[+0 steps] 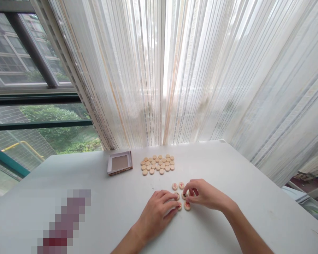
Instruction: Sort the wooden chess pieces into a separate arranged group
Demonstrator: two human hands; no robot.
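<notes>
Several round wooden xiangqi pieces form a small cluster in front of me. My left hand (pixel 160 208) lies palm down with outstretched fingers. Its fingertips touch a partly covered piece (pixel 177 195) and a red-marked piece (pixel 179 206) below that. From the right, my right hand (pixel 205 193) bends its thumb and index finger around a black-marked piece (pixel 184 196). Another red-marked piece (pixel 187 206) sits just below the right thumb. Two more red-marked pieces, a left one (pixel 174 186) and a right one (pixel 181 185), lie beyond the fingers.
Farther back, several blank-looking pieces (pixel 158 167) lie grouped in uneven rows. Left of them stands an open shallow box (pixel 131 163) on the white table (pixel 95 197). A striped curtain (pixel 159 88) hangs behind the table's far edge. A pixelated patch hides something at lower left.
</notes>
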